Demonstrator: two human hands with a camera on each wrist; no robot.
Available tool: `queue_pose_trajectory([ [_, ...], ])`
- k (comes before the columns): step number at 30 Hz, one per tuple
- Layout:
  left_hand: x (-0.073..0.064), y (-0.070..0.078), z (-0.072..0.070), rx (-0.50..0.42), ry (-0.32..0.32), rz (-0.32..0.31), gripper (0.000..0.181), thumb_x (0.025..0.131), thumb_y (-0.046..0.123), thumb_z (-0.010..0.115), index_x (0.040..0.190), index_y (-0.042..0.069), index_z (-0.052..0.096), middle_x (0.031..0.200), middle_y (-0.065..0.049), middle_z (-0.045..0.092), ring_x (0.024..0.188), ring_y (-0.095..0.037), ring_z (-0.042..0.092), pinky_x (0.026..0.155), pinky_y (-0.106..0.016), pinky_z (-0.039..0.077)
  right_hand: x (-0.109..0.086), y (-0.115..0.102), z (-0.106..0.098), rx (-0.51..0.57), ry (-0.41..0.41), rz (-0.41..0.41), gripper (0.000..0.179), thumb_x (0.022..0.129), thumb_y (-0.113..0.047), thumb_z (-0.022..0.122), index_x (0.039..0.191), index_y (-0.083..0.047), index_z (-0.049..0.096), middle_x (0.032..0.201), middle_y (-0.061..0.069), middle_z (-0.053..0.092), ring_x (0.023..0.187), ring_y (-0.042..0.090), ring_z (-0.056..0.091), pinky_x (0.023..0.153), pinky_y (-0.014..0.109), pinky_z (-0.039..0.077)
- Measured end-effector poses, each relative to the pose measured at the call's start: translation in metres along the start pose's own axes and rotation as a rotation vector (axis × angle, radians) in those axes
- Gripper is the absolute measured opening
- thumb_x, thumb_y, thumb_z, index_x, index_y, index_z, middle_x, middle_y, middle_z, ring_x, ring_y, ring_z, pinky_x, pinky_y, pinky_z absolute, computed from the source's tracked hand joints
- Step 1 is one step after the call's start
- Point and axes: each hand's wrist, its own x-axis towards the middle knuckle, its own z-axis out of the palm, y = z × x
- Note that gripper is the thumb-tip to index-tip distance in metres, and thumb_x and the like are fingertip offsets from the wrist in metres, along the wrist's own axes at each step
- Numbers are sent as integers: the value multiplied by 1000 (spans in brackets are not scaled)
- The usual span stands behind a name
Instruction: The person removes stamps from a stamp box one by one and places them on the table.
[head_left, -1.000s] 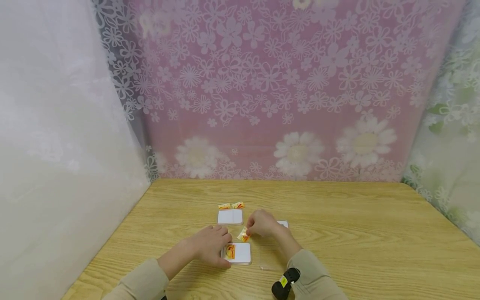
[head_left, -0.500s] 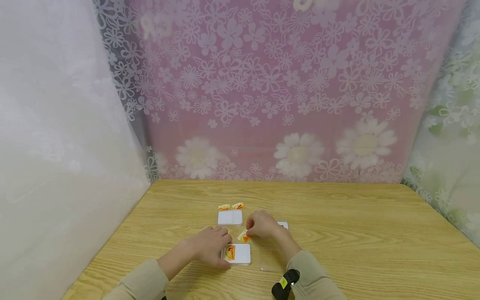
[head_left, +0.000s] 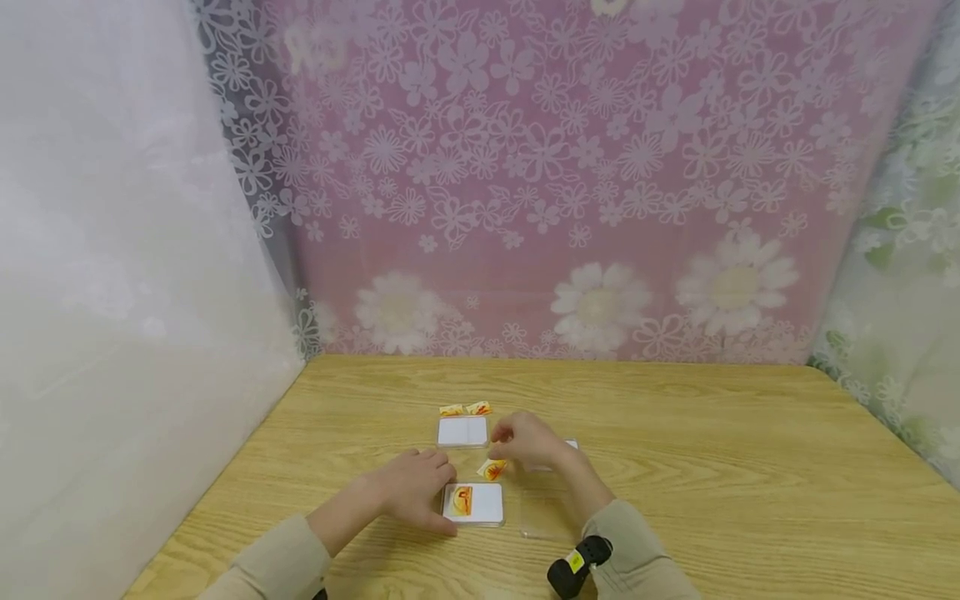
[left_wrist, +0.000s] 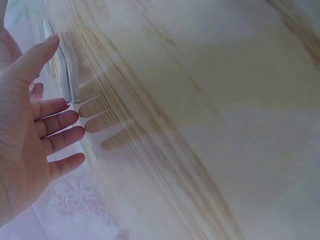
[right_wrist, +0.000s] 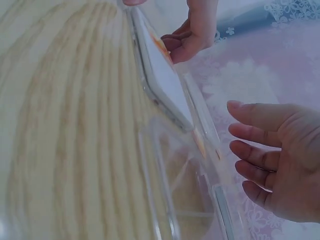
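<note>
Beside a flat clear case with a white insert (head_left: pixel 487 503), my left hand (head_left: pixel 408 489) lies with its thumb at the near left corner and index fingertip at the far one. Its fingers are straight in the left wrist view. An orange picture piece (head_left: pixel 461 501) covers the left part of that insert. My right hand (head_left: pixel 525 440) hovers just beyond a small yellow-and-orange picture piece (head_left: pixel 492 470) on the table, behind the case. In the right wrist view, the thumb and fingers of this right hand (right_wrist: pixel 295 165) are relaxed and apart, with nothing between them.
A second clear case with a white insert (head_left: pixel 462 432) lies farther back, with two small picture pieces (head_left: pixel 477 408) behind it. An empty-looking clear plastic cover (head_left: pixel 534 534) lies under my right forearm. Another white-filled case (head_left: pixel 572 443) shows partly behind my right wrist.
The right fingers have let go of the small picture piece and lifted slightly away from it. My left hand has slid a little left, uncovering the case's left edge.
</note>
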Motion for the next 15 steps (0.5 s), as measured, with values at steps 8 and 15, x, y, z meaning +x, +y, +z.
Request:
queue_pose_trajectory([
  [8,0,-1,0,21,9,3,60,74,68,59,104,16,59,92,9,51,82,-8,46,72,-29,42,0,-9,5,56,-53,-68,24,80,-20,72,94,-2,66,84,-1,57,77,15,50,65,29,44],
  [15,-1,0,-1,-3,-5,-3,59,74,66,60,103,15,59,90,9,49,82,-9,46,73,-31,42,-3,-18,16,63,-122,-73,27,79,-23,73,96,-3,65,84,-3,56,75,13,50,63,27,44],
])
